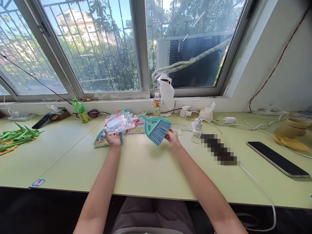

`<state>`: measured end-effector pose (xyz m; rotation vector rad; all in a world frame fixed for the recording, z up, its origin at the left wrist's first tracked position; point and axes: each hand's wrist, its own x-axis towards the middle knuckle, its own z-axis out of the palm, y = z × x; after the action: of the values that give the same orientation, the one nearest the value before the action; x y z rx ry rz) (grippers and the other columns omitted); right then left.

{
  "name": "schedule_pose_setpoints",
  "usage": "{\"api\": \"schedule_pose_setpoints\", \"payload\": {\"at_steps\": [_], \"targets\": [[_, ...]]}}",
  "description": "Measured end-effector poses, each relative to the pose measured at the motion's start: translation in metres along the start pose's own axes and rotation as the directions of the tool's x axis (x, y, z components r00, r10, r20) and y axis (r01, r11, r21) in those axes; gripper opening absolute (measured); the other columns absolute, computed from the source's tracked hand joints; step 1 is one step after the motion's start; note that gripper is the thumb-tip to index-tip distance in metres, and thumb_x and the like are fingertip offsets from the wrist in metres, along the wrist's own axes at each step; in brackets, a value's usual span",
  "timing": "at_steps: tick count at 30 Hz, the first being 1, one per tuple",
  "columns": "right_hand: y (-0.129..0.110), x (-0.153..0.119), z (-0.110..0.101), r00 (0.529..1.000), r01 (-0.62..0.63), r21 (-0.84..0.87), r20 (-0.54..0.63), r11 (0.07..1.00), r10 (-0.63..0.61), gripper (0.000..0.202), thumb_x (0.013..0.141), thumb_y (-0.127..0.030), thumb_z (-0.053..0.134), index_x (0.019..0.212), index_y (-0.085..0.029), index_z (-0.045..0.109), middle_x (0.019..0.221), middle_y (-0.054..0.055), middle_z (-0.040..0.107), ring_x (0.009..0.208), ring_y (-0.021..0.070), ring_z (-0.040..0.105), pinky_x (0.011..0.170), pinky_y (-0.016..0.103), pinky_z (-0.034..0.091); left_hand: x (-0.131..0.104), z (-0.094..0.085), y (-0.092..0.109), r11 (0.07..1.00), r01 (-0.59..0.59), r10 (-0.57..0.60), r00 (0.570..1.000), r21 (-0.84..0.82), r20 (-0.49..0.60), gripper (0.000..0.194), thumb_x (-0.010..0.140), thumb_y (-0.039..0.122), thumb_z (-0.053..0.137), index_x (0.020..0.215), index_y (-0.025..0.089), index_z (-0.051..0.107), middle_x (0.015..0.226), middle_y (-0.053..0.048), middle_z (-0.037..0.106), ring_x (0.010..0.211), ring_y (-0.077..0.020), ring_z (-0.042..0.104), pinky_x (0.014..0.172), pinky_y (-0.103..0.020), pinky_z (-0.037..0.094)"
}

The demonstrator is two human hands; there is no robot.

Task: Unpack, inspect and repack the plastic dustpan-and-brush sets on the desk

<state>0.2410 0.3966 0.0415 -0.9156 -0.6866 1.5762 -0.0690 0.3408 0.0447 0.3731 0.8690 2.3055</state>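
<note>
A small teal dustpan (149,125) with a matching brush (159,130) of grey-blue bristles is held just above the table. My right hand (172,138) grips the set by its right edge, fingers closed. To the left, my left hand (113,139) is turned palm up with its thumb out, and crinkled clear plastic packaging (118,123) rests in it; its fingers are partly hidden. Beneath that lies a teal packaged item (101,139) with a printed card. Behind the dustpan are a pink packaged set (137,127) and several coloured handles (121,110).
A green-capped bottle (81,111) and a yellow-labelled bottle (156,103) stand near the window sill. White chargers (197,126) and cables lie to the right, beside a blurred-out object (219,149) and a tablet (278,158). Green leafy plants (18,138) lie far left.
</note>
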Motion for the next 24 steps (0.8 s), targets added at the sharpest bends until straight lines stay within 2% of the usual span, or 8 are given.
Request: {"api": "schedule_pose_setpoints", "payload": {"at_steps": [4, 7, 10, 12, 15, 17, 20, 24], "targets": [[0.002, -0.001, -0.001, 1.0, -0.004, 0.021, -0.004, 1.0, 0.004, 0.023, 0.075, -0.002, 0.06, 0.087, -0.021, 0.054, 0.064, -0.003, 0.07, 0.057, 0.0132, 0.069, 0.063, 0.026, 0.058, -0.021, 0.016, -0.017, 0.958, 0.282, -0.285, 0.952, 0.041, 0.112, 0.038, 0.096, 0.023, 0.048, 0.133, 0.017, 0.053, 0.12, -0.014, 0.068, 0.108, -0.0189, 0.068, 0.082, -0.022, 0.06], [0.002, -0.002, -0.002, 1.0, -0.009, -0.009, 0.005, 1.0, 0.009, 0.024, 0.074, -0.002, 0.061, 0.087, -0.021, 0.056, 0.063, -0.003, 0.069, 0.055, 0.0129, 0.067, 0.06, 0.025, 0.057, -0.021, 0.017, -0.014, 0.961, 0.275, -0.276, 0.954, 0.026, 0.113, 0.045, 0.097, 0.015, 0.042, 0.141, 0.021, 0.047, 0.115, -0.012, 0.07, 0.103, -0.0179, 0.071, 0.077, -0.02, 0.061], [0.003, -0.002, -0.001, 1.0, -0.005, -0.005, 0.02, 1.0, 0.005, 0.023, 0.074, -0.003, 0.061, 0.088, -0.021, 0.057, 0.064, -0.003, 0.069, 0.055, 0.0124, 0.067, 0.061, 0.025, 0.057, -0.012, 0.01, 0.0, 0.975, 0.207, -0.201, 0.975, -0.074, 0.09, 0.051, 0.101, 0.018, 0.034, 0.149, 0.034, 0.032, 0.116, -0.008, 0.07, 0.104, -0.015, 0.07, 0.071, -0.016, 0.06], [0.003, -0.002, -0.001, 1.0, -0.004, -0.002, 0.018, 1.0, 0.004, 0.023, 0.074, -0.004, 0.062, 0.088, -0.021, 0.056, 0.064, -0.003, 0.07, 0.055, 0.0127, 0.067, 0.061, 0.025, 0.057, -0.009, 0.007, 0.005, 0.97, 0.225, -0.219, 0.973, -0.097, 0.068, 0.054, 0.102, 0.019, 0.034, 0.151, 0.038, 0.024, 0.12, -0.008, 0.067, 0.102, -0.0135, 0.071, 0.067, -0.013, 0.058], [0.004, -0.003, -0.001, 1.0, -0.01, -0.007, -0.007, 1.0, 0.01, 0.024, 0.073, -0.003, 0.062, 0.087, -0.021, 0.056, 0.064, -0.003, 0.07, 0.055, 0.013, 0.067, 0.061, 0.025, 0.057, -0.012, 0.007, 0.003, 0.926, 0.362, -0.353, 0.931, -0.106, 0.095, 0.052, 0.103, 0.025, 0.031, 0.152, 0.033, 0.018, 0.126, -0.013, 0.063, 0.098, -0.0141, 0.071, 0.064, -0.013, 0.059], [0.006, -0.003, -0.001, 1.0, -0.011, 0.007, -0.021, 1.0, 0.011, 0.025, 0.072, -0.002, 0.061, 0.088, -0.021, 0.056, 0.065, -0.003, 0.07, 0.056, 0.0128, 0.067, 0.061, 0.025, 0.057, -0.018, 0.01, 0.001, 0.897, 0.422, -0.389, 0.895, -0.131, 0.219, 0.053, 0.103, 0.036, 0.032, 0.152, 0.03, 0.016, 0.129, -0.015, 0.06, 0.099, -0.0159, 0.071, 0.065, -0.018, 0.06], [0.01, -0.002, -0.001, 1.0, 0.002, 0.09, -0.012, 0.996, -0.001, 0.029, 0.071, 0.0, 0.06, 0.091, -0.021, 0.056, 0.068, -0.004, 0.071, 0.059, 0.0119, 0.068, 0.062, 0.024, 0.057, -0.024, 0.014, 0.006, 0.918, 0.356, -0.269, 0.882, -0.172, 0.386, 0.057, 0.099, 0.045, 0.043, 0.15, 0.034, 0.02, 0.13, -0.012, 0.06, 0.09, -0.014, 0.071, 0.064, -0.018, 0.059], [0.016, -0.001, 0.001, 0.999, 0.028, 0.174, 0.021, 0.984, -0.032, 0.031, 0.067, -0.002, 0.065, 0.09, -0.022, 0.056, 0.071, -0.005, 0.072, 0.061, 0.0119, 0.069, 0.063, 0.024, 0.057, -0.021, 0.014, 0.019, 0.965, 0.179, -0.108, 0.936, -0.19, 0.335, 0.062, 0.093, 0.037, 0.057, 0.147, 0.04, 0.027, 0.12, -0.006, 0.064, 0.065, -0.0063, 0.065, 0.055, -0.014, 0.053]]}}
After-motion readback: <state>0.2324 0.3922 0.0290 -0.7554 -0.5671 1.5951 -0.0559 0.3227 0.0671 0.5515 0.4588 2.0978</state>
